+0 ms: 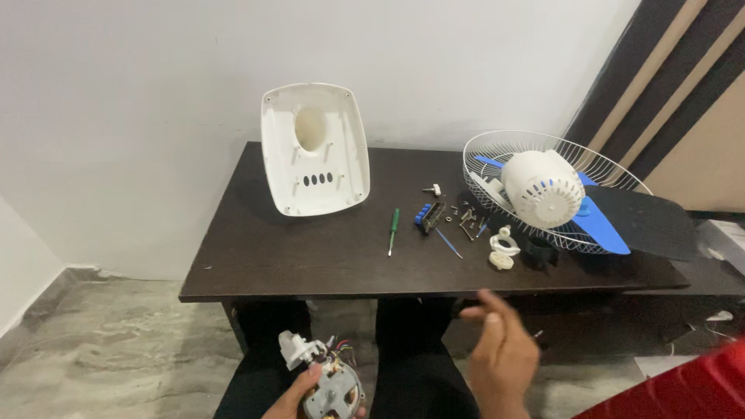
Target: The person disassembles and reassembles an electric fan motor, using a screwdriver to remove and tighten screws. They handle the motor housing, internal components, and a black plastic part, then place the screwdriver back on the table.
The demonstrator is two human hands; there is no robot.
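My left hand (296,397) holds a small fan motor (330,386) with a white plastic piece and coloured wires, low at the bottom edge over my lap. My right hand (500,353) hovers beside it, blurred, with fingers apart and nothing in it, just below the front edge of the dark wooden table (310,256). On the table lie a green-handled screwdriver (393,230), a blue switch block (429,216), several loose screws (468,219) and white plastic knobs (503,250).
A white fan base shell (314,147) leans against the wall at the back of the table. A wire fan guard (543,190) with a white motor cover and blue blades sits on the right. Grey stone floor lies to the left; a red object (683,388) is at the bottom right.
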